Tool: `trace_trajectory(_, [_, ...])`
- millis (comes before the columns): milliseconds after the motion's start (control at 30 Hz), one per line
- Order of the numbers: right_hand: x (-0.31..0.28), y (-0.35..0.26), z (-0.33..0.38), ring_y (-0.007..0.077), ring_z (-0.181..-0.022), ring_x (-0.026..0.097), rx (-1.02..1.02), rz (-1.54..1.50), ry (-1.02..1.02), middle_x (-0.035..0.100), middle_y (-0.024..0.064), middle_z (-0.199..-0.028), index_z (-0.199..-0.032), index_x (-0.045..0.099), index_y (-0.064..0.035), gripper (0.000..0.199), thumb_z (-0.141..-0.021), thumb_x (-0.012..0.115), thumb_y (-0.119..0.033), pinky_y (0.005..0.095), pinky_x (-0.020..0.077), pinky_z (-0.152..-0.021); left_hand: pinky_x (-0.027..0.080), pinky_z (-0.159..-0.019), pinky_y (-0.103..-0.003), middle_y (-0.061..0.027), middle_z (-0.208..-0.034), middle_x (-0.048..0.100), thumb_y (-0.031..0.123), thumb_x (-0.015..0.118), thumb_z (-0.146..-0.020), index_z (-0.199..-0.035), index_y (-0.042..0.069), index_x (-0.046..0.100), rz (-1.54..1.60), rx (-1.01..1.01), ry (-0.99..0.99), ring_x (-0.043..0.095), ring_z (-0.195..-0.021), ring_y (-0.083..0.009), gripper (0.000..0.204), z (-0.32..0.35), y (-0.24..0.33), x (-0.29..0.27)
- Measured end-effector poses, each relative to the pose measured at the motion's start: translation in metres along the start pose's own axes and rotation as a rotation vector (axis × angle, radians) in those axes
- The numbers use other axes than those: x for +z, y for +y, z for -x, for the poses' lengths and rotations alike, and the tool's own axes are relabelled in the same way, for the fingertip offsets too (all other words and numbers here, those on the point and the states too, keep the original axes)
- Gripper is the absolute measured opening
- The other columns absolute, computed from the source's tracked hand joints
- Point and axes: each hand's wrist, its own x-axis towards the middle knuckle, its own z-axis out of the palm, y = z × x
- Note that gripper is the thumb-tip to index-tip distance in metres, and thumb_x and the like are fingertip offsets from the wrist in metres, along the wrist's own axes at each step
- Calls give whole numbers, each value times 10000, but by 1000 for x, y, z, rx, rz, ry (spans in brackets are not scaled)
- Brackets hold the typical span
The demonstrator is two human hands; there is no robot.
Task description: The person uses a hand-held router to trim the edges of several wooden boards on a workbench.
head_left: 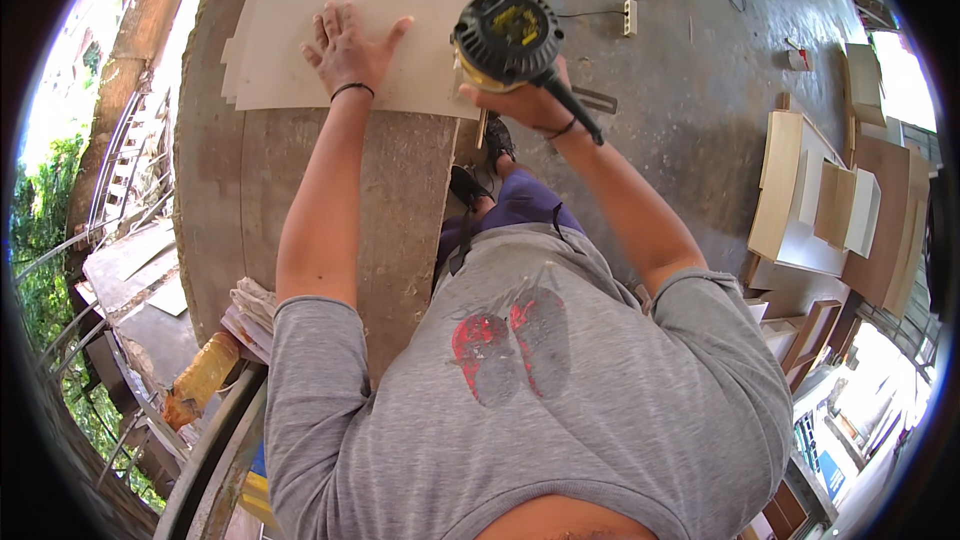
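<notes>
My left hand (345,50) lies flat with fingers spread on a large pale panel (270,30), which rests on a worn work table (300,155). At the panel's right edge, my right hand (520,105) is wrapped round the body of a corded black and yellow router (508,35). The router stands upright, its round vented top facing me. A thick black cord leaves it beside my right wrist. Its base and any bit are hidden beneath the body, so I cannot tell whether it touches the panel.
Beyond the router, a white power strip (630,18) and thin black cable lie on the grey concrete floor (690,140). Cabinet parts and boards (790,180) stand at the right. A yellowish plastic bottle (205,375) is at the lower left. My feet are beside the table.
</notes>
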Motion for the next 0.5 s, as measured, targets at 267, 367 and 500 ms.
trace_trajectory(267, [18,-22,61,356,-982,650,10,-87,-45,622,186,-1134,-1267,488,-20,820,-591,864,-293,380,523,-856,113,-1151,-556,-106,-1551,264,846,453,-729,-1467,129,344,1,-21,-38,155,-1459,-269,1035,0,-2,-4])
trace_trajectory(367, [13,-30,83,346,-998,647,62,-203,-27,620,178,-1138,-1253,507,-13,810,-591,863,-318,385,509,-880,93,-1131,-613,-117,-1554,258,775,496,-771,-1458,124,357,26,8,-47,156,-1457,-293,957,1,-2,1])
trace_trajectory(500, [0,1,113,298,-953,661,260,-459,46,649,131,-1086,-1165,580,-31,702,-619,858,-375,371,514,-838,38,-1087,-691,-127,-1557,245,711,558,-774,-1455,112,357,161,305,-163,148,-1459,-306,929,45,62,11])
